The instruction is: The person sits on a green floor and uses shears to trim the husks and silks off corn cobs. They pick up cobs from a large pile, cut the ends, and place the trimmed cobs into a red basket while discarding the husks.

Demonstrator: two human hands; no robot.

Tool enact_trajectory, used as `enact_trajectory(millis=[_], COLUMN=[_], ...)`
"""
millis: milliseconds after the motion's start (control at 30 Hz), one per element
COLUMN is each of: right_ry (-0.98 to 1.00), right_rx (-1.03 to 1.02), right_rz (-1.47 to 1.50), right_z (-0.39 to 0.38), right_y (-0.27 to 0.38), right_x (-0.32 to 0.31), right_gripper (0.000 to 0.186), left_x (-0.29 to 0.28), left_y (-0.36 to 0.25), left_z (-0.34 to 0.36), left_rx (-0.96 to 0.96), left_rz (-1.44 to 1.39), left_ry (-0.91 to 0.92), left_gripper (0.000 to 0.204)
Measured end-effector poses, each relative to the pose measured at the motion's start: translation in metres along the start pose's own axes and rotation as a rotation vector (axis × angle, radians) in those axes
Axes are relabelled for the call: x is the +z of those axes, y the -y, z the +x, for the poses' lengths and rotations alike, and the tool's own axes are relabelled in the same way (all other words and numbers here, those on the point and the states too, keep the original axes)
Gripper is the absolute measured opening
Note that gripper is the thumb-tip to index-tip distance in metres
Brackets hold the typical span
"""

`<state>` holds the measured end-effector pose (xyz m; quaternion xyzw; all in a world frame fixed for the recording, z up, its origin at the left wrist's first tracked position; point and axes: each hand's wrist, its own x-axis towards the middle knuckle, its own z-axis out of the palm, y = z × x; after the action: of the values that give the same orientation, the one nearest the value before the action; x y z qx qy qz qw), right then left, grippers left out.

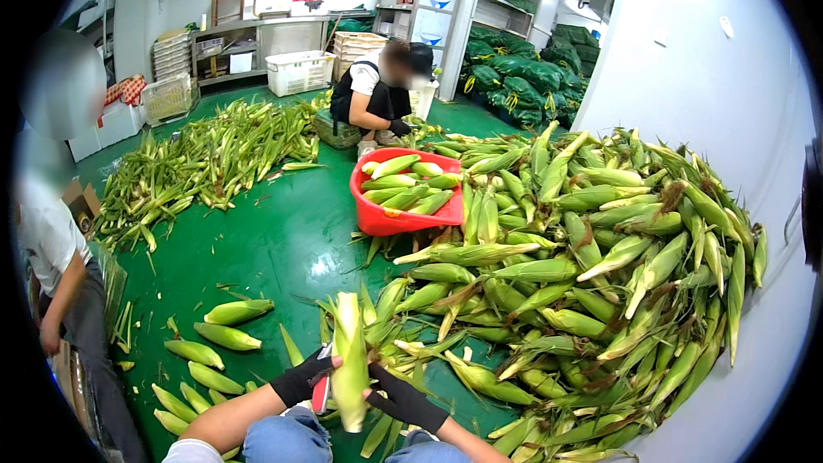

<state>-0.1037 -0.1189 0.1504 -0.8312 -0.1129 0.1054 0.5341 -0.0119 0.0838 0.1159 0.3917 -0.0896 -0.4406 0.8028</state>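
Observation:
Upright in front of my knees is an ear of corn (pixel 349 364) with pale green husk on it. My right hand (pixel 407 398), in a black fingerless glove, is closed on its lower right side. On the other side my left hand (pixel 303 378), gloved alike, is closed around a red and silver hand tool (pixel 321 392), with its fingertips against the corn. Most of that tool is hidden by the hand and the ear, so its exact kind does not show. Several trimmed corn ears (pixel 227 336) lie on the floor by my left forearm.
A large heap of unhusked corn (pixel 591 249) fills the right side along the wall. Ahead stands a red tub (pixel 377 219) holding trimmed ears. A co-worker (pixel 369 99) squats behind it; another person (pixel 56 249) is at left. Stripped husks (pixel 214 154) pile up at far left.

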Motion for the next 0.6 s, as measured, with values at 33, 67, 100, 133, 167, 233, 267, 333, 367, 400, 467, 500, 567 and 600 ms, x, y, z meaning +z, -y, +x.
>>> enact_trajectory(millis=[33, 67, 100, 133, 167, 233, 267, 333, 367, 400, 467, 500, 567, 600], right_ry=[0.085, 0.043, -0.078, -0.198, -0.306, -0.448, -0.413, -0.389, -0.402, -0.414, -0.479, -0.509, -0.348, -0.261], right_rx=[0.022, 0.013, -0.053, -0.119, -0.184, 0.103, 0.135, 0.107, 0.039, -0.031, -0.072, -0.094, 0.047, 0.078], right_rz=[-0.083, -0.097, -0.128, -0.159, -0.173, -0.326, -0.291, -0.393, -0.525, -0.657, -0.737, -0.787, -0.135, 0.220], right_z=[-0.006, -0.013, -0.019, -0.026, -0.030, -0.035, -0.041, -0.049, -0.051, -0.052, -0.051, -0.051, -0.045, -0.034], right_y=[0.001, -0.001, -0.015, -0.040, -0.051, -0.070, -0.081, -0.099, -0.102, -0.104, -0.091, -0.084, -0.082, -0.060], right_x=[-0.010, -0.018, -0.022, -0.021, -0.020, -0.024, -0.027, -0.025, -0.021, -0.019, -0.025, -0.030, -0.031, -0.029], right_gripper=[0.062, 0.048, 0.043, 0.038, 0.033, 0.024, 0.023, 0.022, 0.021, 0.020, 0.021, 0.022, 0.034, 0.039], left_x=[0.011, 0.017, 0.019, 0.003, 0.000, -0.004, -0.010, -0.018, -0.018, -0.015, -0.007, 0.005, 0.032, 0.027], left_y=[-0.004, -0.001, 0.002, 0.016, 0.017, 0.019, 0.022, 0.031, 0.029, 0.029, 0.025, 0.020, 0.006, 0.009], left_z=[0.004, 0.005, 0.004, 0.009, 0.006, 0.000, 0.007, 0.018, 0.021, 0.025, 0.030, 0.035, 0.044, 0.046], left_rx=[-0.067, -0.122, -0.173, -0.189, -0.206, -0.239, -0.271, -0.270, -0.265, -0.236, -0.209, -0.191, -0.108, -0.072], left_rz=[-0.050, -0.091, -0.128, -0.121, -0.101, -0.062, -0.084, -0.133, -0.148, -0.193, -0.210, -0.224, -0.009, 0.049], left_ry=[0.052, 0.047, 0.039, 0.014, -0.034, -0.132, -0.152, -0.137, -0.134, -0.138, -0.143, -0.138, -0.144, -0.125], left_gripper=[0.067, 0.068, 0.069, 0.070, 0.070, 0.070, 0.067, 0.066, 0.065, 0.064, 0.064, 0.063, 0.059, 0.061])
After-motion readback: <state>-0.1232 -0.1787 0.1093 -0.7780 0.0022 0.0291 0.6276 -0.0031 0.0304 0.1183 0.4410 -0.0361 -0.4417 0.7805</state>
